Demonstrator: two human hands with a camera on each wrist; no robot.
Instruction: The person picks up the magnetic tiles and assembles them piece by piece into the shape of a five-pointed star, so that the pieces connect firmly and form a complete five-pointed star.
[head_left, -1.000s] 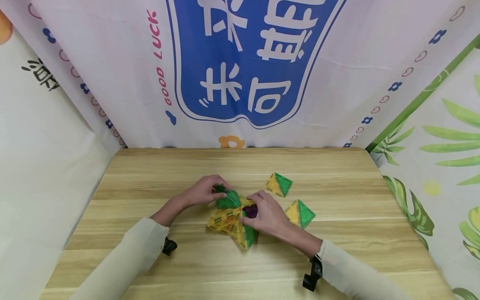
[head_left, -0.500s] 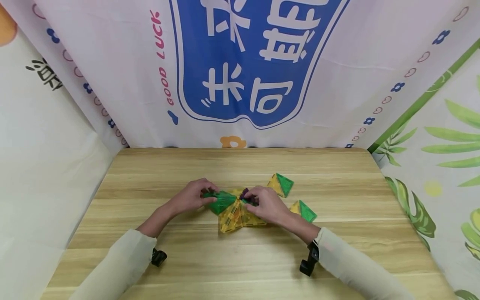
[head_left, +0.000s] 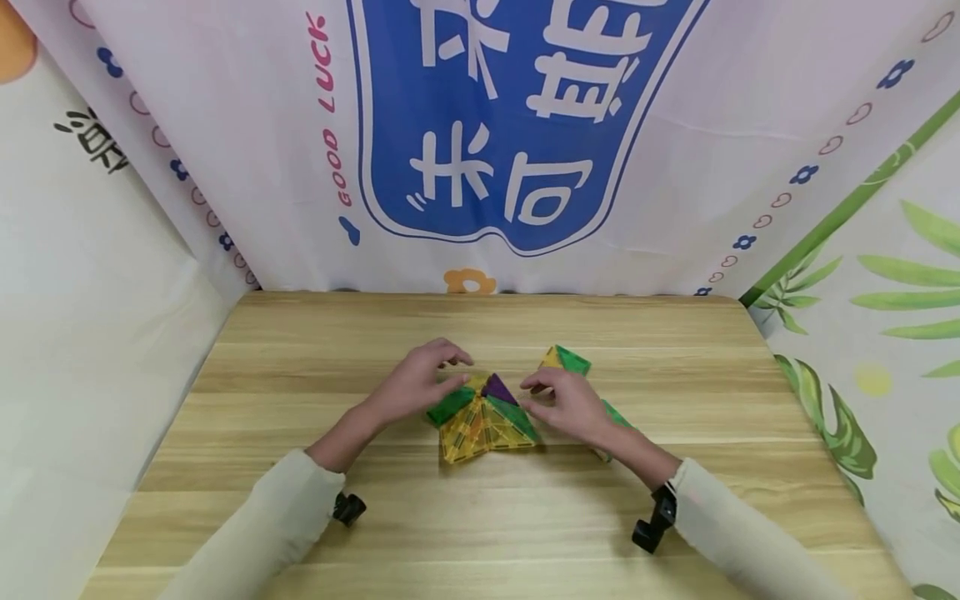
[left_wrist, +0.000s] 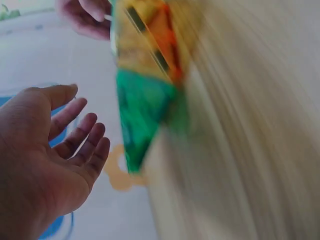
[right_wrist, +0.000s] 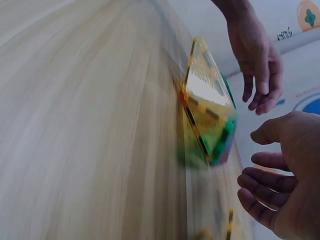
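A peaked structure of translucent magnetic tiles (head_left: 483,432) stands on the wooden table between my two hands. Its panels are yellow and green, with one purple tile (head_left: 498,389) on the right side. My left hand (head_left: 411,383) hovers at its left, fingers loosely bent and holding nothing; in the head view it overlaps part of the green tile (head_left: 450,406). To the right of the structure is my right hand (head_left: 567,406), its fingers relaxed and apart from the tiles. In the right wrist view a gap shows between the tile structure (right_wrist: 207,107) and both hands.
Two flat yellow-and-green tile pairs lie to the right: one tile pair (head_left: 573,361) behind my right hand, the other green tile (head_left: 615,414) partly hidden by that hand and forearm. A printed cloth (head_left: 660,208) hangs along the table's (head_left: 300,325) back edge.
Both hands have let go of the tile structure and drawn back from it, the right hand moving rightward. Earlier the structure was turned between them; it now stands by itself.
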